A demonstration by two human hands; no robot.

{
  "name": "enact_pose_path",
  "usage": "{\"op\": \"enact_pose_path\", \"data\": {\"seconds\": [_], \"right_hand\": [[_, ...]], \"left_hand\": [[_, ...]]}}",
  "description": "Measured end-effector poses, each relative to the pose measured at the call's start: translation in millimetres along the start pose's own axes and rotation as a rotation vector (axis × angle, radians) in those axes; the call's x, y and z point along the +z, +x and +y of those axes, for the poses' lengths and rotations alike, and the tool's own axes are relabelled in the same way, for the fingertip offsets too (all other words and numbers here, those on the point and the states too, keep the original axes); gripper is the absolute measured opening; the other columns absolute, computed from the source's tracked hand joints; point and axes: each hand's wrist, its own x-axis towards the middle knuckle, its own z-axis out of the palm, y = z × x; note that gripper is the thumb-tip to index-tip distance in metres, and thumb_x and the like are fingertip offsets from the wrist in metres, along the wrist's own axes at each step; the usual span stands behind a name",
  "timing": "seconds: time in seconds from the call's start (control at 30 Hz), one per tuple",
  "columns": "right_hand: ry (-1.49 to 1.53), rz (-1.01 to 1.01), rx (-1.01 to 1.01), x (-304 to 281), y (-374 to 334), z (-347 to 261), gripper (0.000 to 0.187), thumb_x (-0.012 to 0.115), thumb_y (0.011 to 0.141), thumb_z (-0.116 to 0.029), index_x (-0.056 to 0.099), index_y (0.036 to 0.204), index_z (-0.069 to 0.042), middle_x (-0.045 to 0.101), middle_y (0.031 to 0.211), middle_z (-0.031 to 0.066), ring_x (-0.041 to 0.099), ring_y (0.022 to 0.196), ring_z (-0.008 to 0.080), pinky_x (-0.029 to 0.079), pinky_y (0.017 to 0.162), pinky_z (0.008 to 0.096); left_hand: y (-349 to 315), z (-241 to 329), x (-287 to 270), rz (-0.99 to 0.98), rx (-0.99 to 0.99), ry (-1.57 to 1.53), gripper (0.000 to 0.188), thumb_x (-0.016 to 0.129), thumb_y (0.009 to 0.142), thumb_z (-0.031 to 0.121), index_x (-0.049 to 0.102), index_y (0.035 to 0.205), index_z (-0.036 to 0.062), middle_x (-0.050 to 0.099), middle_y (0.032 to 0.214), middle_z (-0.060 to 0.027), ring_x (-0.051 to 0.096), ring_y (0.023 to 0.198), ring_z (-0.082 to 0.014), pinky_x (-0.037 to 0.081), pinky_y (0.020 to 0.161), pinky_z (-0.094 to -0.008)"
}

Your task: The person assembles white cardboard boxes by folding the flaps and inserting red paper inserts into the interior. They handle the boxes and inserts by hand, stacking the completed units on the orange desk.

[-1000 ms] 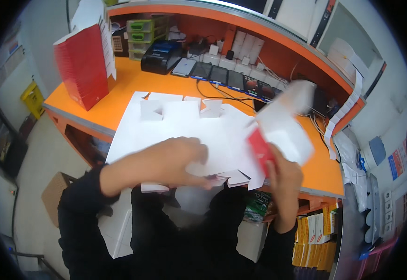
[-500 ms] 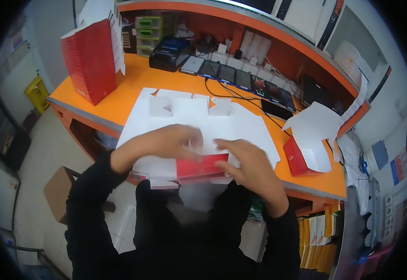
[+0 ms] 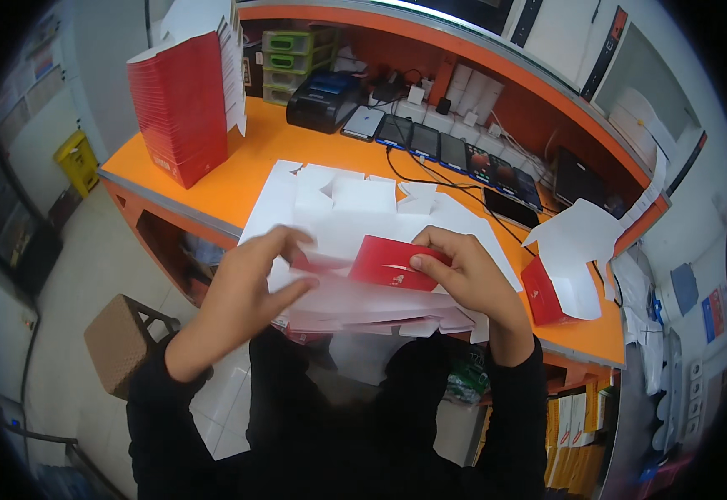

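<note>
A red card (image 3: 376,260) is held low over the near side of the counter (image 3: 276,137), its right end pinched between the thumb and fingers of the right hand (image 3: 472,271). The left hand (image 3: 243,287) is spread, thumb and fingers parted at the card's left end; blur keeps any contact there from being made out. White sheets (image 3: 347,221) are laid beneath and beyond the card, covering much of the workspace. Reckoned from the card, a small box (image 3: 541,292) is placed at three o'clock, a black phone (image 3: 509,207) at two, and a row of phones (image 3: 451,152) at one, with cables (image 3: 430,177) strung in front. A printer (image 3: 322,104) is set at eleven, drawers (image 3: 287,62) behind it. At ten, a tall red stack (image 3: 176,108) is stood upright; at eight, a stool (image 3: 113,346) is seen.
</note>
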Motion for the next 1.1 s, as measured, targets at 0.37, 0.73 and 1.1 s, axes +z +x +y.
{"op": "enact_pose_path", "data": {"seconds": [0.37,0.73,1.1], "right_hand": [[-0.174,-0.156,-0.077,19,10,-3,0.021,0.053,0.088,-0.016,0.066,0.097,-0.002,0.067,0.084,0.0181,0.063,0.078,0.0356,0.048,0.075,0.0400],[-0.506,0.359,-0.392,55,-55,-25,0.010,0.067,0.080,-0.012,0.065,0.084,-0.004,0.061,0.076,0.0091,0.059,0.066,0.0262,0.047,0.059,0.0345],[-0.275,0.776,-0.096,19,-16,15,0.022,0.066,0.083,-0.010,0.062,0.102,-0.001,0.060,0.078,0.0123,0.059,0.065,0.0240,0.045,0.059,0.0350]], "left_hand": [[20,12,57,-0.066,0.475,0.220,0.011,0.066,0.081,0.013,0.062,0.089,0.0062,0.054,0.108,-0.0123,0.050,0.105,-0.0305,0.038,0.090,-0.0404],[56,-6,44,-0.234,0.137,-0.195,0.032,0.055,0.094,0.024,0.061,0.081,-0.0043,0.058,0.064,-0.0161,0.052,0.059,-0.0245,0.043,0.064,-0.0337],[48,-7,49,-0.251,0.211,-0.020,0.035,0.050,0.096,0.024,0.059,0.073,0.0007,0.054,0.062,-0.0118,0.050,0.063,-0.0241,0.037,0.079,-0.0367]]}}
